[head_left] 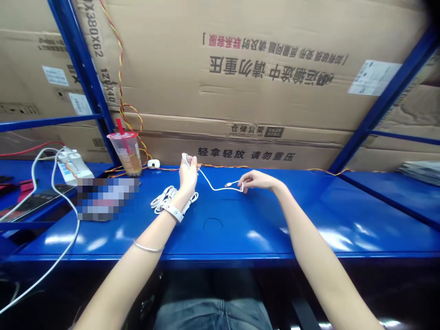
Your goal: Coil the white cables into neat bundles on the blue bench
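Worked over a blue shelf (220, 233), in front of printed cardboard (268, 105) with a red-and-yellow wire (120, 68) down its left side. Had a lidded drink cup (125, 153) at the back left, beside a small white object (153, 163), behind a pixelated item (106, 199) too obscured to identify, and right of a white power strip (74, 166). Reached in with both forearms from the near edge, passing the left wrist above bundled white cables (164, 198) and partly hiding them. Curled the left hand (188, 174) upright around a gathered length of white cable (223, 189). Drooped the right hand (255, 179) from a bent wrist, pinching the same cable just behind its USB plug (228, 185). Let the middle sag between both hands, low over the shelf.
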`<move>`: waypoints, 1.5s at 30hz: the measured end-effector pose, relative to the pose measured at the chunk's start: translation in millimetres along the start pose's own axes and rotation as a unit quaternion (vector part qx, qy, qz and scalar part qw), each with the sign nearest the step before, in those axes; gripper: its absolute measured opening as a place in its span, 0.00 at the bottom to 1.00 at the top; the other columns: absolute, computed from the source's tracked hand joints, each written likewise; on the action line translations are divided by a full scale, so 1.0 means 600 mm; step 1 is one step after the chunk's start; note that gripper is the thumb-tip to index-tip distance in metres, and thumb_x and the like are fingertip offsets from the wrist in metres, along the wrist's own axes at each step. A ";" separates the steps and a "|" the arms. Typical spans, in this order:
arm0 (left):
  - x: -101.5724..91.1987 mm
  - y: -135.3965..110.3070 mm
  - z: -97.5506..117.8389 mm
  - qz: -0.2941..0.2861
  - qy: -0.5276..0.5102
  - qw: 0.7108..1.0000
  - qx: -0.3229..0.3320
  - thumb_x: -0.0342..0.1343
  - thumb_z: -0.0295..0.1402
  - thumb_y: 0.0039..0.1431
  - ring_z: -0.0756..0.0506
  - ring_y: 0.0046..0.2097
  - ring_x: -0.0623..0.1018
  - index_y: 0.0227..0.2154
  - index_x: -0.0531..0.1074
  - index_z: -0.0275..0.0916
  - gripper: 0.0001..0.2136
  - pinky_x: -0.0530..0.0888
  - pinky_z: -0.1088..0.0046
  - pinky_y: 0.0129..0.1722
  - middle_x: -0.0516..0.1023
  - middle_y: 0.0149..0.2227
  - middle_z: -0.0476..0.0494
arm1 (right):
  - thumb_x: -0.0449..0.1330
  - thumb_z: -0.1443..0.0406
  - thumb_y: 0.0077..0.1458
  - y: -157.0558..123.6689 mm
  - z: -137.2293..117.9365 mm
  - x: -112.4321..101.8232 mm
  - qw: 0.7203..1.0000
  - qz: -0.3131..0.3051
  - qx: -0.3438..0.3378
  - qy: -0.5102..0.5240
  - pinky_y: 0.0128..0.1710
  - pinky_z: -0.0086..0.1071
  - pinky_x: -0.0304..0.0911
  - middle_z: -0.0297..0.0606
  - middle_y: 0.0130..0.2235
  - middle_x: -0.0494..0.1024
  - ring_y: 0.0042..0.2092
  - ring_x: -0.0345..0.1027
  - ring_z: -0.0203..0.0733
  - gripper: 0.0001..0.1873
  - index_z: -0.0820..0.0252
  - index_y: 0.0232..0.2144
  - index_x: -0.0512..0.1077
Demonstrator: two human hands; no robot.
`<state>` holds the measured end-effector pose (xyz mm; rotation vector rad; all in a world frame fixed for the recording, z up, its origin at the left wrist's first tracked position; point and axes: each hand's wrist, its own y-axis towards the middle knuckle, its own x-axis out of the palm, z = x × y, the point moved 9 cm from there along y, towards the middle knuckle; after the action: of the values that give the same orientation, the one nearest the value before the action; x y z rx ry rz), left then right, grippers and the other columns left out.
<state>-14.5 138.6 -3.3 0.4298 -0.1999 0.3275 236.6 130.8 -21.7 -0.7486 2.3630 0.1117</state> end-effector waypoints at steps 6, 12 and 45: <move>0.008 -0.007 -0.007 -0.029 0.064 0.997 -0.031 0.55 0.41 0.59 0.50 0.27 0.74 0.30 0.65 0.40 0.10 0.70 0.75 0.30 0.70 0.23 0.50 | 0.62 0.51 0.49 -0.013 -0.040 -0.029 0.992 0.107 -0.058 -0.036 0.27 0.29 0.57 0.34 0.23 0.72 0.24 0.60 0.33 0.21 0.64 0.33 0.79; 0.085 -0.075 -0.042 -0.225 -0.065 0.940 -0.247 0.52 0.53 0.58 0.53 0.20 0.67 0.30 0.68 0.36 0.21 0.70 0.74 0.22 0.65 0.21 0.51 | 0.57 0.47 0.53 -0.028 -0.078 -0.048 0.973 0.215 -0.079 -0.015 0.23 0.29 0.46 0.28 0.16 0.57 0.20 0.47 0.30 0.25 0.62 0.21 0.72; -0.014 -0.024 0.091 0.035 0.088 0.983 0.158 0.57 0.46 0.57 0.51 0.24 0.67 0.29 0.59 0.42 0.15 0.66 0.74 0.31 0.60 0.21 0.55 | 0.68 0.62 0.47 0.042 -0.092 0.152 0.927 -0.006 -0.026 0.373 0.36 0.31 0.73 0.42 0.33 0.79 0.35 0.76 0.40 0.12 0.65 0.29 0.70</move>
<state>-23.6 99.8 38.0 0.7047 0.0106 0.4657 135.0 93.4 -36.6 -0.9514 3.0799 -0.1454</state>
